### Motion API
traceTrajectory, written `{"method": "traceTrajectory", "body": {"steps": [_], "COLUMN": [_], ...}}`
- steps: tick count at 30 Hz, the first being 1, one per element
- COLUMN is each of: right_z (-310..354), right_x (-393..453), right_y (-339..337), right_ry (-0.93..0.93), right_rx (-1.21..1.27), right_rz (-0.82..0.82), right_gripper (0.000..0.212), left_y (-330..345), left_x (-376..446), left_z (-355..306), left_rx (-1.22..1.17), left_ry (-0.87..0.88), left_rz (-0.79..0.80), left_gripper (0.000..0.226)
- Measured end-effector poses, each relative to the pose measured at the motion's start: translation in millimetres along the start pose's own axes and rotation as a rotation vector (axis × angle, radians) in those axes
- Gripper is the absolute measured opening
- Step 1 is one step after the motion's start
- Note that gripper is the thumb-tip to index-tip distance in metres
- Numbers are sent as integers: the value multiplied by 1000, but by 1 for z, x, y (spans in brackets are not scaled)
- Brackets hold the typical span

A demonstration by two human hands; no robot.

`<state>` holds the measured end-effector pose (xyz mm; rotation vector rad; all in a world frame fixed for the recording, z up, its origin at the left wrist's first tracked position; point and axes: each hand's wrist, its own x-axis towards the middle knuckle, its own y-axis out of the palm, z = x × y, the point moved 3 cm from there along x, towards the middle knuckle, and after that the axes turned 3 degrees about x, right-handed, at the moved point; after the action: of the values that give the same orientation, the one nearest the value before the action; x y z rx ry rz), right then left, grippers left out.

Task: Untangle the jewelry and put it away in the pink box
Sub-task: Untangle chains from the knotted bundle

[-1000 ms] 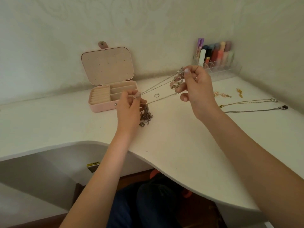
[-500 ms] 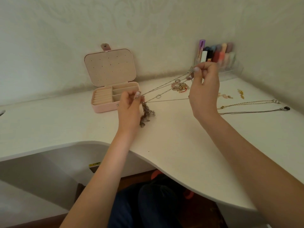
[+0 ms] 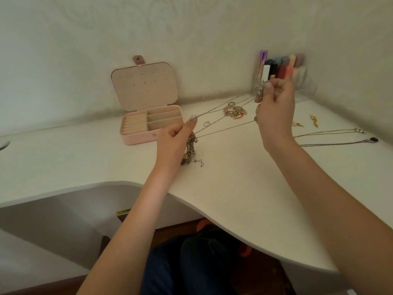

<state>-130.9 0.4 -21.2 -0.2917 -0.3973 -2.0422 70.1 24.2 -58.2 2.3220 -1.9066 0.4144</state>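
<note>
My left hand grips a tangled clump of jewelry that hangs down to the white desk. Thin chains stretch taut from it up and right to my right hand, which pinches their far ends with a small charm at the fingertips. The pink box stands open behind my left hand, lid upright against the wall, its ring rolls and compartments showing. A bracelet pile and a small ring lie under the chains.
Two straight necklaces and small gold earrings lie at the right of the desk. A clear organizer of lipsticks stands in the back corner behind my right hand. The desk's curved front edge runs above my knees.
My right hand has risen and moved right, toward the organizer, drawing the chains longer and tauter. The bracelet pile and small ring are now uncovered. My left hand has stayed nearly in place.
</note>
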Motion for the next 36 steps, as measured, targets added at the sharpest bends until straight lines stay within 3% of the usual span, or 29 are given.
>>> {"method": "traceTrajectory", "body": {"steps": [5,10,14,20,24,27,31,36], "right_z": [-4,-6,-5,-7,-6,-2,3,5], "right_x": [11,15,19,30,38,37,35,31], "right_y": [-9,-8,-12,-28,-37,-38,-36,-34], "right_ry": [321,478,529,547,582,575,457,363], "right_rx": [328,648,778,978,1062,1018,713,379], "right_rz": [-63,60,85,72,42,37,81,209], "right_gripper": [20,24,22,25,24,29,29,21], "left_y": [3,5,4,3,1,2,2,-9], "left_x": [-3,-3,-4,-3,-2,-2,-3,4], "left_z": [-3,-3,-3,-1,1,3,5,8], "left_rx": [13,24,5,65,104,207,278,144], "left_ry": [-96,-92,-80,-44,-44,-26,25,20], "left_rz": [87,154,207,333,323,272,201,3], "left_gripper": [44,39,37,13,20,22,12,20]}}
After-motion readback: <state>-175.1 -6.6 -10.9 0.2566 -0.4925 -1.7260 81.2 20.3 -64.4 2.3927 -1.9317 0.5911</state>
